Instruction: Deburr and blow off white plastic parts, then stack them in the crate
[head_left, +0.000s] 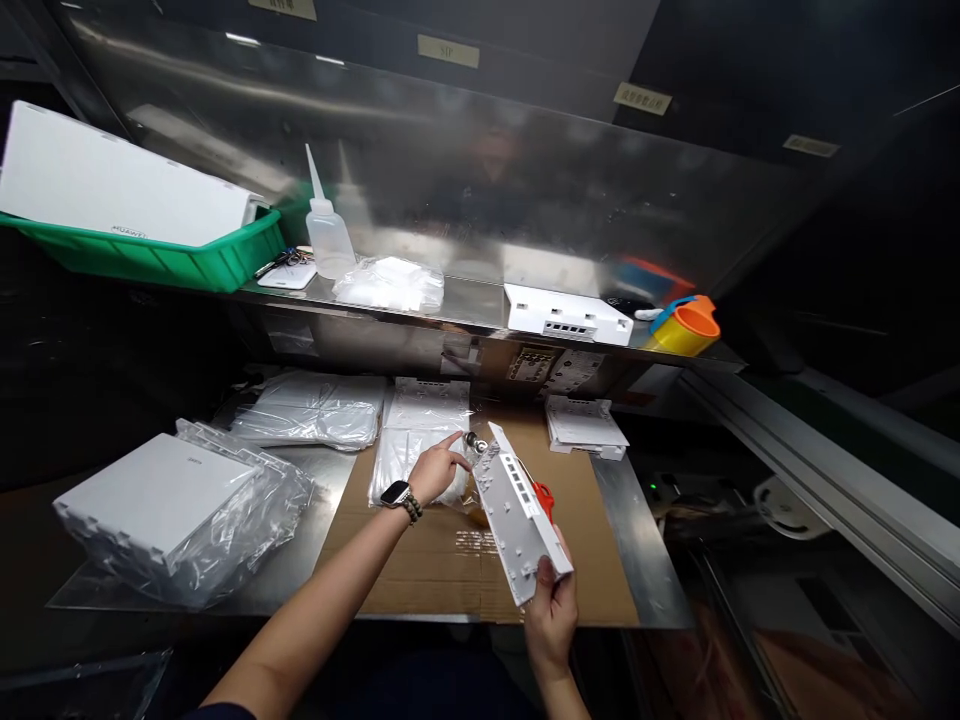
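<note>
My right hand (553, 610) grips the lower end of a white plastic panel (517, 520), which is tilted above the cardboard sheet (405, 570). Slots run along a strip of the panel, and small raised parts cover its face. My left hand (439, 470), with a watch on the wrist, is at the panel's upper left corner. Its fingers are apart, and nothing shows in it. A small round metal object (472, 441) lies just beyond those fingertips. Partly behind the panel are red-handled scissors or cutters (544, 497).
Bagged white panels (315, 405) and a large white panel (157, 490) on plastic lie left. More white parts (586, 424) sit at the back right. The shelf above holds a green basket (172, 262), a squeeze bottle (330, 240) and an orange-yellow container (686, 328).
</note>
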